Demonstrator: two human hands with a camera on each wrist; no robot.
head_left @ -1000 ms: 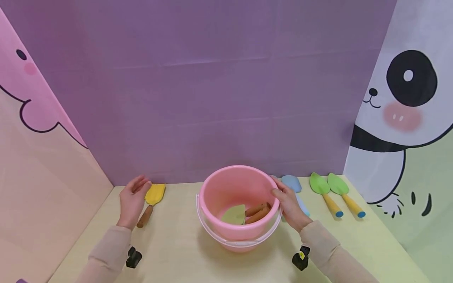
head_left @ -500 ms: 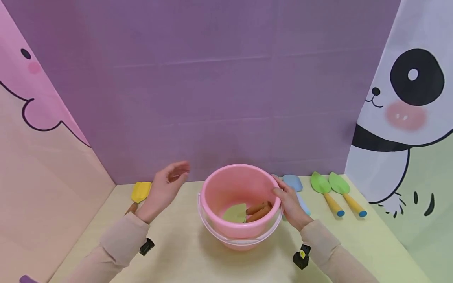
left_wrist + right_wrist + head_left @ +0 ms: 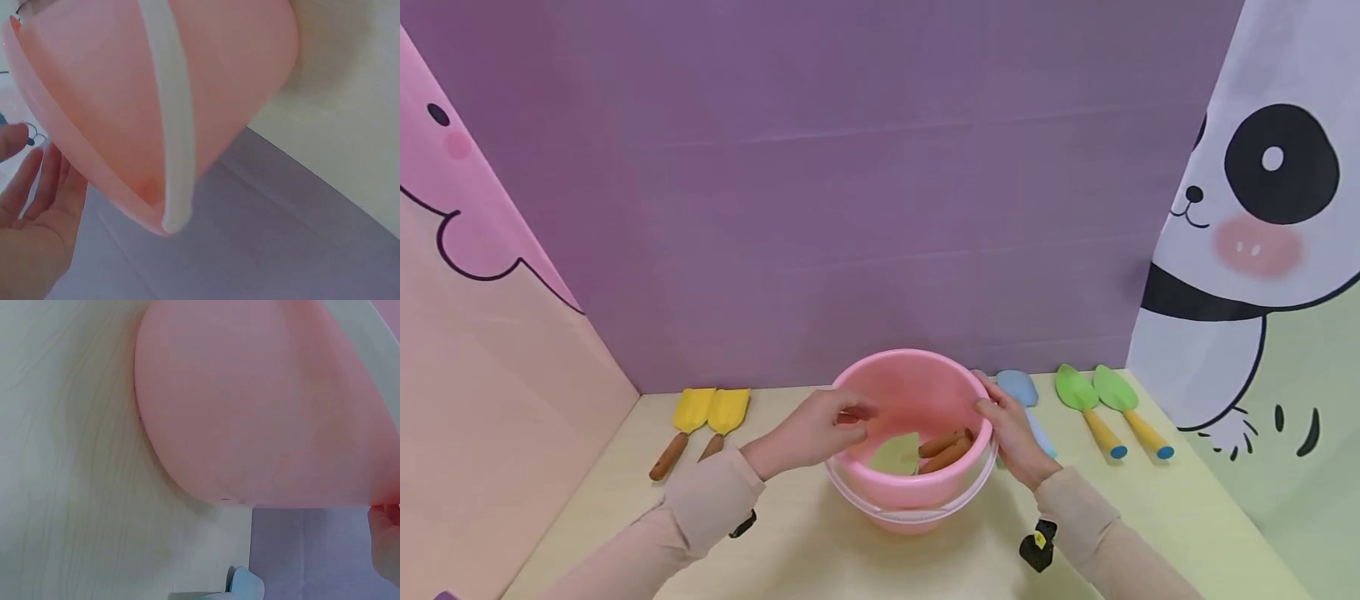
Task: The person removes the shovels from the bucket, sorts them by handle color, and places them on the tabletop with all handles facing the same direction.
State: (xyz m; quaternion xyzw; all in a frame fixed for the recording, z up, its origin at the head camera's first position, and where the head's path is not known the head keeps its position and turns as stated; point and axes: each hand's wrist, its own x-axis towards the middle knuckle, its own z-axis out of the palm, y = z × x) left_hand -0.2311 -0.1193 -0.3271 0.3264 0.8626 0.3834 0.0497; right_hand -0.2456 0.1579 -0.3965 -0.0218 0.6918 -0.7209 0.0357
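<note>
A pink bucket with a white carrying handle stands tilted on the table. Its mouth faces me, showing a pale yellow-green shovel blade and two brown wooden handles inside. My left hand reaches over the left rim, fingers loosely bent and nothing in them. In the left wrist view this hand is beside the rim, fingers spread. My right hand holds the bucket's right rim, thumb over the edge. Only part of that hand shows at the right edge of the right wrist view.
Two yellow shovels with wooden handles lie at the back left of the table. Behind my right hand are blue shovels, partly covered. Farther right lie two green trowels with yellow handles. A purple backdrop rises behind.
My left hand has moved right, from beside the yellow shovels to over the bucket's mouth, uncovering both yellow shovels. My right hand and the bucket have stayed in place.
</note>
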